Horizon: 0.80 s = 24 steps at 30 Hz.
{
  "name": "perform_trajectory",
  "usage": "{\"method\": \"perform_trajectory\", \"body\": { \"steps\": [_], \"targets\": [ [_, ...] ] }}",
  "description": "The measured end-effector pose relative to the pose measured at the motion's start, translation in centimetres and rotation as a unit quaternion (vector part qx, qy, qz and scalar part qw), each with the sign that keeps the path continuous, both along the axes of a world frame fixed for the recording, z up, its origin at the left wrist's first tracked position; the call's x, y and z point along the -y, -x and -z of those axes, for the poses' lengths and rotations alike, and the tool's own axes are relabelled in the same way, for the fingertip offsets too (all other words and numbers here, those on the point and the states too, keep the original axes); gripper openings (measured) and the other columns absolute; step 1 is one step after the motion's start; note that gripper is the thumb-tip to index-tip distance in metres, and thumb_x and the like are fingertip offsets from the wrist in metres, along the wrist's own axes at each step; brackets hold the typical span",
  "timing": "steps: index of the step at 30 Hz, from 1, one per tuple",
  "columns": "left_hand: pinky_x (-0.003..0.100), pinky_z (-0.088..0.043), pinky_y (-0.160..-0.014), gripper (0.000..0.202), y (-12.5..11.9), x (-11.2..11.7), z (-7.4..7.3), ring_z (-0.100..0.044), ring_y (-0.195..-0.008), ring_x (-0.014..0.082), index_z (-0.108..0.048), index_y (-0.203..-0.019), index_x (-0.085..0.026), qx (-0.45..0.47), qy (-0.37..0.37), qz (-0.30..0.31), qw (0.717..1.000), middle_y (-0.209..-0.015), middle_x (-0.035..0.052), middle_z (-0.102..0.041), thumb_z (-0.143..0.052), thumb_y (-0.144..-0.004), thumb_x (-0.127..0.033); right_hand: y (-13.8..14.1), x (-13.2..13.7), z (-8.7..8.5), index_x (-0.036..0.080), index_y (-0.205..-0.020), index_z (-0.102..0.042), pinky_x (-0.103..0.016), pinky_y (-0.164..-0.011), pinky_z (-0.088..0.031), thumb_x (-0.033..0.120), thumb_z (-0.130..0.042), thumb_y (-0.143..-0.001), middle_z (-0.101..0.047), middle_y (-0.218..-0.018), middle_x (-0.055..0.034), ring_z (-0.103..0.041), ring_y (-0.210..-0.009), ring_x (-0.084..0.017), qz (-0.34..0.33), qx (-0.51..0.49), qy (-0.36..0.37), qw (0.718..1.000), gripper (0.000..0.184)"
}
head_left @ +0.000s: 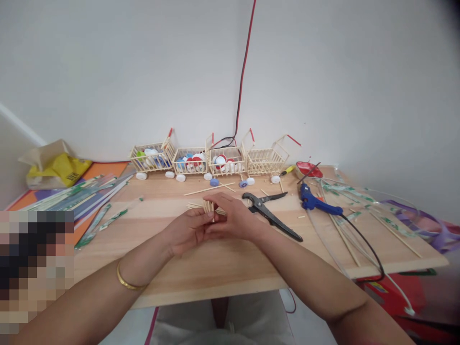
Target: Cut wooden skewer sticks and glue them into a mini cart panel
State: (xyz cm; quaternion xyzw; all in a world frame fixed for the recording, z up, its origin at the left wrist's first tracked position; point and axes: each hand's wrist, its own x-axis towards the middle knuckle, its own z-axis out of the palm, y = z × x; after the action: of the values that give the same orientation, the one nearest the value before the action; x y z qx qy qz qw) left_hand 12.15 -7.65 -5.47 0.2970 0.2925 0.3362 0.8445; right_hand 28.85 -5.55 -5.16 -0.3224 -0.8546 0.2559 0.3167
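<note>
Two hands, one bundle of thin pale wooden sticks [209, 207].
My left hand [187, 233] and right hand [235, 221] hold it, each grip clamped, over the light wooden surface [223, 268]; black-handled scissors [270, 215] lie just right.

I read one carrier: a pale wooden board [223, 273]. A row of four stick carts [226, 162] stands along its far edge. Black shears [273, 216] lie right of centre, with a blue glue gun [318, 203] just beyond. Loose sticks [208, 189] lie mid-board, and green-printed wrappers [108, 218] lie at the left.
</note>
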Motion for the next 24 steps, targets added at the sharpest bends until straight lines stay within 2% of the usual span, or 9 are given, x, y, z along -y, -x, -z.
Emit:
{"method": "perform_trajectory", "body": {
  "steps": [2,4,7,9,16,18,21,22,24],
  "targets": [
    [0.023,-0.048,-0.062,0.014,0.0,-0.1,0.0,-0.064,-0.071,0.0144,-0.066,-0.086,-0.009,-0.011,-0.008,-0.006,1.000,-0.086,0.0107,-0.069,-0.066,-0.076,-0.018,-0.1,0.0,-0.1,0.019,-0.135,-0.034,-0.035,-0.086,-0.044,0.044,-0.076,-0.060,-0.052,-0.122,-0.0121,-0.056,-0.099,-0.022,-0.003,-0.013,0.050,0.999,0.089],
    [0.025,-0.049,-0.064,0.014,0.0,-0.2,0.0,-0.063,-0.069,0.0143,-0.066,-0.086,-0.009,-0.008,-0.009,0.003,1.000,-0.085,0.0111,-0.069,-0.065,-0.076,-0.019,-0.1,0.1,-0.1,0.020,-0.138,-0.028,-0.035,-0.085,-0.045,0.042,-0.077,-0.059,-0.051,-0.123,-0.0127,-0.056,-0.098,-0.021,0.000,-0.015,0.061,0.998,0.096],
    [0.036,-0.049,-0.081,0.013,0.2,-0.2,0.1,-0.064,-0.078,0.0177,-0.067,-0.084,-0.008,0.011,0.000,0.024,1.000,-0.086,0.0108,-0.069,-0.063,-0.078,-0.019,-0.1,0.1,-0.3,0.018,-0.130,-0.041,-0.038,-0.094,-0.039,0.036,-0.073,-0.067,-0.053,-0.124,-0.0133,-0.050,-0.112,-0.024,-0.014,0.021,-0.004,1.000,0.074],
    [0.040,-0.046,-0.088,0.012,0.3,-0.1,0.2,-0.065,-0.084,0.0197,-0.067,-0.087,-0.009,0.016,0.011,0.030,0.999,-0.089,0.0097,-0.069,-0.062,-0.078,-0.017,0.0,0.2,-0.2,0.016,-0.123,-0.049,-0.038,-0.096,-0.038,0.035,-0.069,-0.071,-0.056,-0.121,-0.0131,-0.049,-0.113,-0.025,-0.014,0.048,-0.029,0.998,0.059],
    [0.040,-0.046,-0.088,0.014,0.2,-0.1,0.2,-0.065,-0.086,0.0202,-0.067,-0.089,-0.009,0.014,0.020,0.034,0.999,-0.092,0.0103,-0.069,-0.061,-0.079,-0.017,0.1,0.2,0.3,0.018,-0.123,-0.050,-0.035,-0.086,-0.043,0.033,-0.068,-0.072,-0.060,-0.115,-0.0111,-0.058,-0.101,-0.023,0.005,0.049,0.016,0.999,0.056],
    [0.036,-0.049,-0.083,0.016,0.1,-0.1,0.1,-0.065,-0.084,0.0193,-0.066,-0.091,-0.010,0.006,0.000,0.022,1.000,-0.092,0.0109,-0.069,-0.063,-0.078,-0.018,0.0,0.3,0.1,0.019,-0.129,-0.043,-0.035,-0.089,-0.041,0.032,-0.070,-0.070,-0.056,-0.122,-0.0115,-0.054,-0.107,-0.023,-0.013,0.015,0.041,0.999,0.067],
    [0.028,-0.050,-0.069,0.023,0.0,0.0,0.0,-0.065,-0.079,0.0180,-0.064,-0.096,-0.011,-0.026,-0.042,-0.003,0.999,-0.094,0.0124,-0.068,-0.066,-0.076,-0.021,-0.4,0.3,-0.6,0.021,-0.136,-0.032,-0.035,-0.090,-0.042,0.036,-0.079,-0.057,-0.048,-0.129,-0.0127,-0.052,-0.109,-0.022,-0.027,-0.043,0.102,0.994,0.094],
    [0.028,-0.050,-0.068,0.025,0.0,0.0,-0.1,-0.065,-0.078,0.0179,-0.063,-0.098,-0.012,-0.036,-0.054,-0.007,0.998,-0.094,0.0121,-0.068,-0.067,-0.075,-0.023,-0.4,0.3,-0.8,0.020,-0.134,-0.036,-0.034,-0.087,-0.043,0.037,-0.079,-0.056,-0.050,-0.126,-0.0120,-0.054,-0.104,-0.021,-0.019,-0.057,0.122,0.991,0.091],
    [0.031,-0.051,-0.071,0.027,0.0,-0.1,-0.1,-0.066,-0.077,0.0184,-0.062,-0.099,-0.013,-0.055,-0.069,-0.008,0.996,-0.093,0.0112,-0.068,-0.066,-0.076,-0.026,-0.4,0.2,-1.1,0.018,-0.116,-0.054,-0.031,-0.078,-0.045,0.038,-0.073,-0.065,-0.059,-0.109,-0.0086,-0.058,-0.090,-0.017,0.011,-0.085,0.159,0.984,0.058]
  ]
}}
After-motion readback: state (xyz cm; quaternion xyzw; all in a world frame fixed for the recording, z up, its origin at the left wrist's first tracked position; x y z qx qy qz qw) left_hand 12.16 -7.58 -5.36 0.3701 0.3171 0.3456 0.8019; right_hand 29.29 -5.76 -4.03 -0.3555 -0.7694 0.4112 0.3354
